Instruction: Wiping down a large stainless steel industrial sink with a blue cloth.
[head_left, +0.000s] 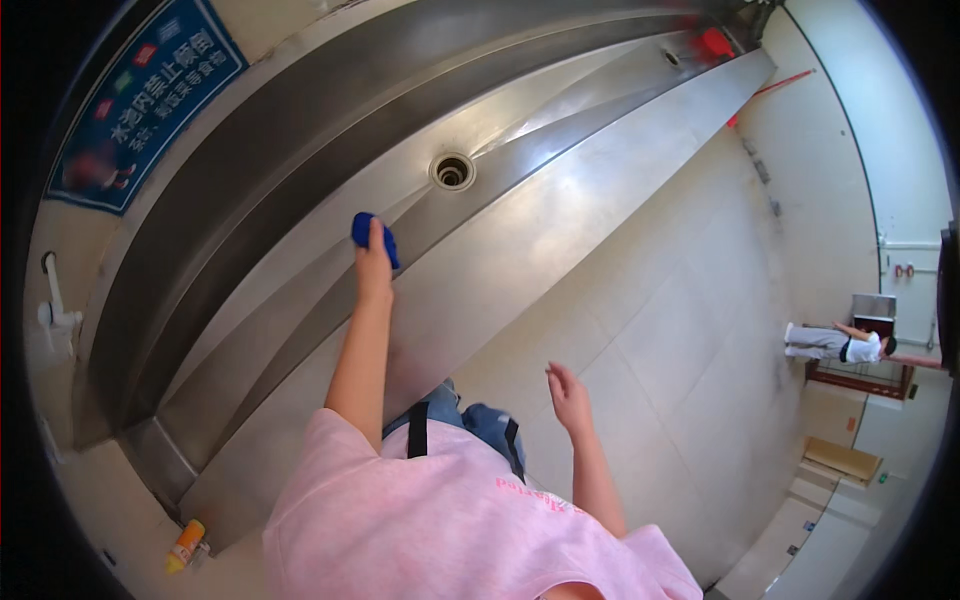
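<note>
My left hand (373, 262) grips a blue cloth (364, 229), with the thumb laid over it. It is over the near side of a long stainless-steel trough sink (517, 180). Beyond the cloth, up and to the right, a round drain (452, 172) opens in the sink's sloped bottom. The hand hides part of the cloth, and whether it touches the metal I cannot tell. Away from the sink, my right hand (570, 401) hangs in the air above the tiled floor (637, 352). Its fingers are loosely bent and hold nothing.
Toward the trough's far end are a second drain (670, 58) and a blurred red object (714, 45). A blue sign (142, 105) bearing writing is on the wall. An orange-yellow bottle (185, 546) is by the sink's near end. Across the room stands another person (840, 345).
</note>
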